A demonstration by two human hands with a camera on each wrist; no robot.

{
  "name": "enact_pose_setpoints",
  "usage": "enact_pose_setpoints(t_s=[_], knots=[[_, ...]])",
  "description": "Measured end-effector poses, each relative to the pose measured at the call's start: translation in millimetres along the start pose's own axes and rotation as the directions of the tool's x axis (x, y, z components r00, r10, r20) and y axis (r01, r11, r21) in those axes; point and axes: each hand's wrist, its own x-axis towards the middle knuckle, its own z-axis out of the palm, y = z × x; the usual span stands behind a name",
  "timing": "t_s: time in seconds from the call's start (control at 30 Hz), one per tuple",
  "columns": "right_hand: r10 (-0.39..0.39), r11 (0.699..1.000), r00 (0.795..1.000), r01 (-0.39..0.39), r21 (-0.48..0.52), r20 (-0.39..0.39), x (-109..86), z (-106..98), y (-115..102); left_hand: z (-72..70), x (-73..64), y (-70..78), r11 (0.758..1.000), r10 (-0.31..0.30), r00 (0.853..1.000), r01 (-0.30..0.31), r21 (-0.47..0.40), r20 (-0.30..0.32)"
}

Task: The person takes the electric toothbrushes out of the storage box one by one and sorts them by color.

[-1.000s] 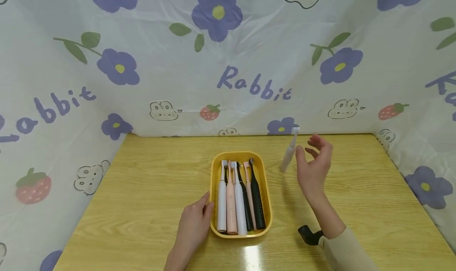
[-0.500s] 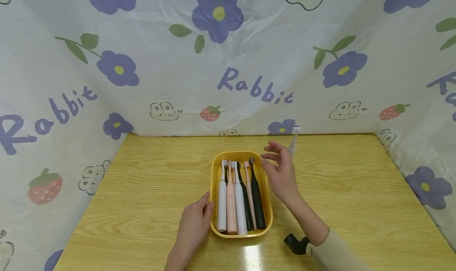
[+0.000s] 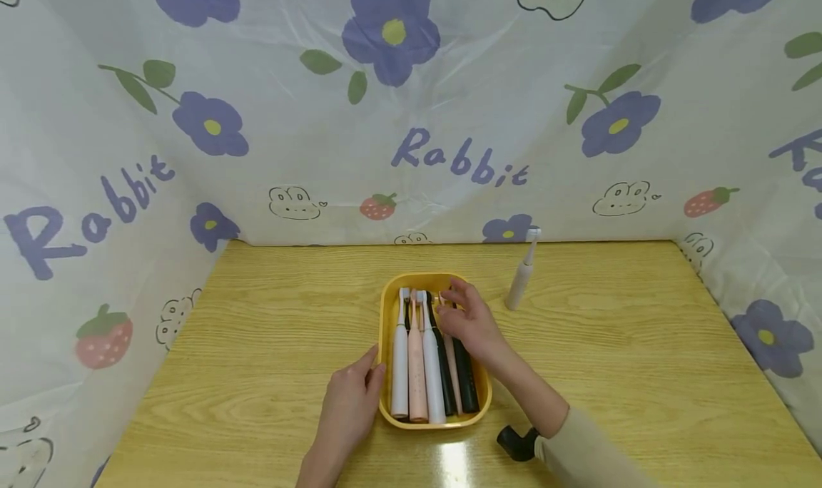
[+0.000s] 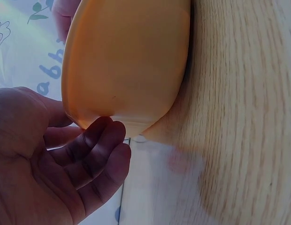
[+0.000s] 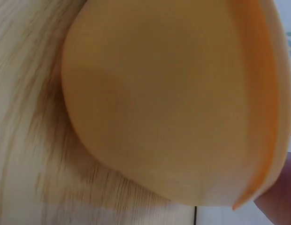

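Observation:
A yellow tray holds several electric toothbrushes lying side by side, heads away from me: white, pink and black. My left hand grips the tray's left side; the left wrist view has the thumb at the rim and bent fingers against the outer wall. Over the tray's far right part is my right hand, fingers slightly bent, close above the toothbrush heads and covering some of them. In the right wrist view the tray's wall fills the picture and the hand is mostly hidden behind its rim.
A pale electric toothbrush stands upright on the wooden table, behind and right of the tray. A black wrist camera sits at the right sleeve. Patterned cloth closes off the back and sides.
My right hand has moved left from beside the standing toothbrush to over the tray, with nothing visible in it. The left hand and the tray stay in place.

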Motion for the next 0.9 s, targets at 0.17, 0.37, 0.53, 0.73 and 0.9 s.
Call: enact_pose_setpoints(t_s=[0.17,0.37,0.53,0.73,0.9], knots=[[0.071,0.997,0.997,-0.069,-0.045,0.035,1.9,8,3,0.8,-0.3,-0.4,1.0,0.001,1.0,-0.001,0.002,-0.006],[0.165,0.983,0.986,-0.161,-0.09,0.035,4.8,17,4,0.8,-1.1,0.4,1.0,-0.008,1.0,0.008,0.014,0.002],[0.192,0.98,0.98,-0.19,-0.061,0.041,7.8,17,5,-0.9,-0.7,1.7,1.0,-0.017,1.0,0.017,0.022,0.007],[0.185,0.979,0.982,-0.186,0.084,0.029,11.2,17,6,-1.2,0.4,2.8,0.999,0.007,1.0,-0.007,0.05,0.006],[0.18,0.971,0.983,-0.181,0.158,0.023,11.4,17,7,-0.4,0.0,2.1,0.998,0.016,1.0,-0.016,0.061,0.008]])
